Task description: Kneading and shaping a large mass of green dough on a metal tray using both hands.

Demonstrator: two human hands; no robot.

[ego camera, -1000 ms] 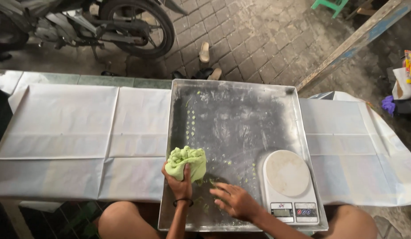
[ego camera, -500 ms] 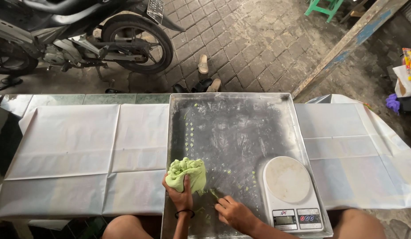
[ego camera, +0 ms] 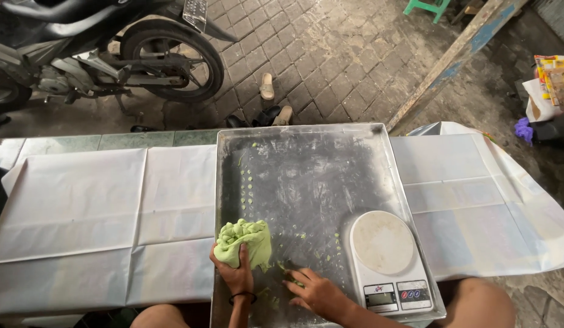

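The lump of soft green dough [ego camera: 244, 243] sits at the near left of the large floured metal tray [ego camera: 306, 182], unmoved since a second ago. The left hand [ego camera: 236, 274] has a holding grip on it. The right hand [ego camera: 318, 293] has shifted leftward along the tray floor, fingers spread flat over small green scraps [ego camera: 292, 279]; the white digital kitchen scale [ego camera: 388, 261] stands at the tray's near right corner.

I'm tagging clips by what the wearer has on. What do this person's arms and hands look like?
Both arms are bare, with no sleeves in view. The left hand wears no glove; a thin dark band circles its wrist. The right hand is also ungloved, with no band or watch visible on it. I can make out no rings on either hand at this size.
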